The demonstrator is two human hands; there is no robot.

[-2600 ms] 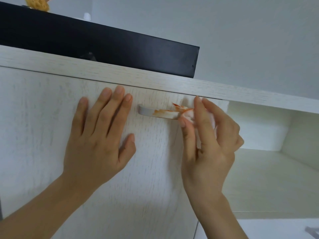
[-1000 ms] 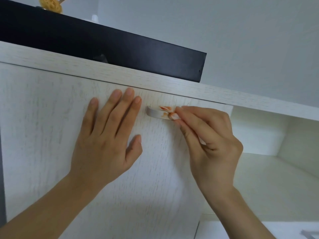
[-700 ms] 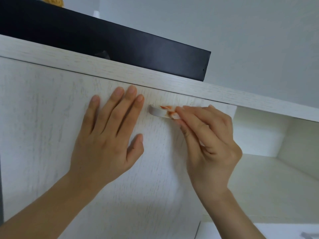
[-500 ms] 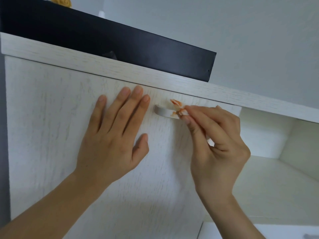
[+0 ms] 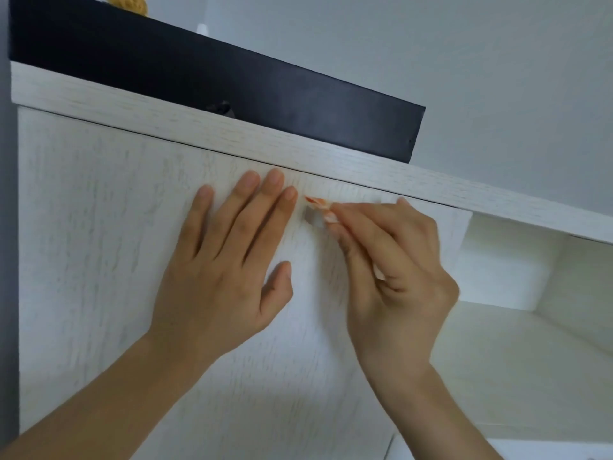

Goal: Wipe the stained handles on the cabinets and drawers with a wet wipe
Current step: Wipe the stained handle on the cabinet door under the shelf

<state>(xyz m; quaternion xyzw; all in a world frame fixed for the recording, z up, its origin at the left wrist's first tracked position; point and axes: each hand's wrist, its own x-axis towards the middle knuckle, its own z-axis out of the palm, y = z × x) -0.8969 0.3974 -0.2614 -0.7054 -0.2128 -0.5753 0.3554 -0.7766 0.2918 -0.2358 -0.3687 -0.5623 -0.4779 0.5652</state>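
- Right hand (image 5: 394, 280): fingers (image 5: 348, 234) curled, pinching a small wet wipe (image 5: 320, 204) stained orange, pressed against the handle (image 5: 313, 219).
- Handle: pale, long axis running left to right across the cabinet door (image 5: 99, 244), high up and close under the top board (image 5: 232, 134); only its left end showing, the rest hidden beneath the right-hand fingers.
- Wipe sitting at that left end, so any remaining length of handle lies to the right, under the hand; probably a stroke along the long axis called for, judged from the task.
- Left hand (image 5: 219, 273): fingers straight and spread, flat on the door, gripping nothing; index tip just left of the handle end, apart from it.
- Right hand plainly the nearer one to the handle; left likely just steadying the door.
- Little room leftward: left fingertips close by. Little room upward: top board right above.
- More open room to the right, where the door edge gives onto an open white shelf (image 5: 517, 327).
- Farther out: a black box (image 5: 232, 81) on top of the cabinet, a yellow thing (image 5: 127, 3) behind it, grey wall (image 5: 464, 61) beyond.
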